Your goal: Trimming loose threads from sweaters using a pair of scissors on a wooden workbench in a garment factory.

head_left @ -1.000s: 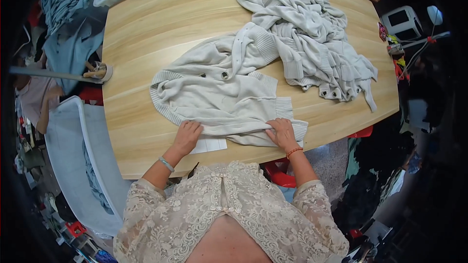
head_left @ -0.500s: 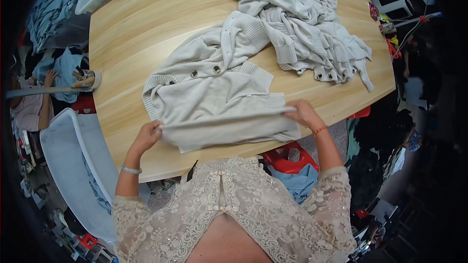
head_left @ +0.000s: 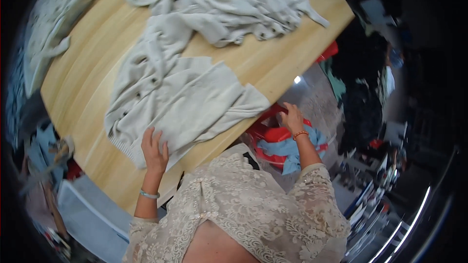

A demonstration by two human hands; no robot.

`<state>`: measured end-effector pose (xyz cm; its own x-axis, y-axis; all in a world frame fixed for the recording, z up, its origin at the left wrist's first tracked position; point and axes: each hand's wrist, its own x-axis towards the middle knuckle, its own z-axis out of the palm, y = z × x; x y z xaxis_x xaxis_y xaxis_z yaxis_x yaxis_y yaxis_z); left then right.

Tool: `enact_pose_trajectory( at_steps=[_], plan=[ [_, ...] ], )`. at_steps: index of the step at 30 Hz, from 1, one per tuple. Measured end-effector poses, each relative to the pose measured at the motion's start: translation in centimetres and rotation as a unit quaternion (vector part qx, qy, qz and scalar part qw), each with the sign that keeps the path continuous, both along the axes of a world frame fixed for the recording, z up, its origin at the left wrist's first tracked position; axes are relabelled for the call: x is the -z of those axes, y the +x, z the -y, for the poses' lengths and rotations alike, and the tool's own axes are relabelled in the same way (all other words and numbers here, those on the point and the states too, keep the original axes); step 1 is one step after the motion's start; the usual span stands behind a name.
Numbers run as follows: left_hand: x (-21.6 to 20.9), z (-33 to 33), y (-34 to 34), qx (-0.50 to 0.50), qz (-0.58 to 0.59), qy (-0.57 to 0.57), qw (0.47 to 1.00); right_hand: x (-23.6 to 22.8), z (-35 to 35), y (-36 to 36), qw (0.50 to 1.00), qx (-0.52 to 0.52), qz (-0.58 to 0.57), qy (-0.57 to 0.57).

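A pale grey knit cardigan [head_left: 190,104] lies on the wooden table in front of me, its ribbed hem at the left and dark round buttons across it. My left hand [head_left: 154,150] is at its near left edge, fingers spread over the cloth; whether they touch it is hard to tell. Off the table's edge at the right, my right hand [head_left: 292,118] holds nothing, its fingers apart, above a red plastic stool [head_left: 273,134]. Beyond the cardigan lies a heap of similar pale grey knitwear [head_left: 229,5], touching it.
The wooden table [head_left: 87,102] has an edge close to my body. Blue cloth [head_left: 292,148] lies by the red stool. A pale plastic bin [head_left: 90,214] stands at the lower left. More pale knitwear [head_left: 56,19] is piled at the far left, and another person's arm [head_left: 54,212] shows below it.
Both hands have let go of the cardigan's near edge, which now lies folded over. My right hand has moved off the table. The view has turned toward the right.
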<state>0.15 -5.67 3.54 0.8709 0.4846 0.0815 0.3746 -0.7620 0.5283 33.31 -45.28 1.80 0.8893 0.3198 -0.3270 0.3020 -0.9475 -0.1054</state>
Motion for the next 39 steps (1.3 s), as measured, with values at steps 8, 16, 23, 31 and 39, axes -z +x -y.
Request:
enact_pose_trajectory(
  at_steps=[8, 16, 23, 31, 39],
  plan=[
    [0.5, 9.4, 12.8, 0.23, -0.052, -0.046, 0.971, 5.3, 18.6, -6.6, 0.904, 0.403, -0.145, -0.002],
    [4.7, 11.5, 16.0, 0.255, -0.145, 0.072, 0.953, 9.4, 31.1, -15.7, 0.789, 0.612, -0.035, -0.045],
    [4.4, 12.3, 16.5, 0.267, -0.158, 0.084, 0.947, 22.7, 39.7, -15.4, 0.778, 0.574, 0.149, 0.206],
    [4.2, 14.0, 18.3, 0.206, -0.152, 0.01, 0.967, 29.2, 55.4, -11.9, 0.531, 0.547, 0.186, 0.62],
    [3.8, 13.7, 16.9, 0.164, -0.069, -0.01, 0.984, 8.5, 29.5, -1.7, 0.82, 0.465, 0.112, 0.315]
  ],
)
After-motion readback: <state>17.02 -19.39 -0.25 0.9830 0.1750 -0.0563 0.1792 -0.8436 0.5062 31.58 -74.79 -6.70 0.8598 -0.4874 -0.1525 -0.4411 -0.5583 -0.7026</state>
